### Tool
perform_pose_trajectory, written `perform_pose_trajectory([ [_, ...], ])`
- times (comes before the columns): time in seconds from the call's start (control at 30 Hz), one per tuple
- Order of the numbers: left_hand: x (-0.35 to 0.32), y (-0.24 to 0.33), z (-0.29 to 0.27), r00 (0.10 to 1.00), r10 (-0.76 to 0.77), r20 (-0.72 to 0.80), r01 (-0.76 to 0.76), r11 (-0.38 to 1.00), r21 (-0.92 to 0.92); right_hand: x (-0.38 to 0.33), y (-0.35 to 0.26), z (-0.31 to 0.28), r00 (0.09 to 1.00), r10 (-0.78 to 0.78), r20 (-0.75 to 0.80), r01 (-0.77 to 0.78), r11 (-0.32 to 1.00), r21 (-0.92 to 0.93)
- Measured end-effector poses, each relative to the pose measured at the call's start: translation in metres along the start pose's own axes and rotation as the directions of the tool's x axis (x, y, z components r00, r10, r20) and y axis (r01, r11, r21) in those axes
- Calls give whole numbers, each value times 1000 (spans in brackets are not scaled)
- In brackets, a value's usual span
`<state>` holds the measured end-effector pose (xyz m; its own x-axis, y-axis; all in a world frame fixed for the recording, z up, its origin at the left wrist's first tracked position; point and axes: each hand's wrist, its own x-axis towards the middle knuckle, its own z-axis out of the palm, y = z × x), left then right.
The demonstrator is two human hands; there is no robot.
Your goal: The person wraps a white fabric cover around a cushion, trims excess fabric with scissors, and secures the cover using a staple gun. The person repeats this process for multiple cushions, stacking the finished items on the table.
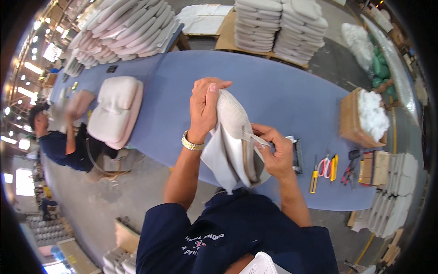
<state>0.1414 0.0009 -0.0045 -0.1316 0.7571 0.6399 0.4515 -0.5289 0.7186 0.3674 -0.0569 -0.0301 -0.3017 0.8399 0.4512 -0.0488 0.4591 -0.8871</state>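
Note:
In front of my chest I hold up a light grey seat cushion [232, 114], its loose fabric flaps [223, 155] hanging below. My left hand [204, 107], with a metal watch on the wrist, is closed over the cushion's upper left end. My right hand [277, 153] pinches a thin pale strip [252, 135] at the cushion's right side, beside an opening with a brownish edge. The tips of my right fingers are partly hidden behind the strip.
A blue table [292, 96] spreads before me. To its right lie a yellow screwdriver [314, 181], red-handled scissors [325, 167], a yellow cutter [334, 167], pliers [350, 171] and a box of white stuffing [362, 116]. Cushion stacks [258, 25] stand behind. A co-worker [68, 141] handles cushions at left.

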Motion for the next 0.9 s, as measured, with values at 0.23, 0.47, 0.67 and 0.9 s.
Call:
perform_pose_trajectory([
  [0.23,-33,20,-44,930,-345,126,344,939,26,-51,-8,-19,994,35,104,-52,984,168],
  [0.47,-101,32,-22,949,-301,95,313,936,-161,-78,2,-62,974,176,141,-212,926,312],
  [0.67,-109,60,-3,946,-322,-36,322,947,-8,-85,12,-98,946,236,224,-243,970,6],
  [0.9,-109,51,-16,932,-358,-51,360,933,22,-83,26,-70,979,169,118,-181,978,102],
])
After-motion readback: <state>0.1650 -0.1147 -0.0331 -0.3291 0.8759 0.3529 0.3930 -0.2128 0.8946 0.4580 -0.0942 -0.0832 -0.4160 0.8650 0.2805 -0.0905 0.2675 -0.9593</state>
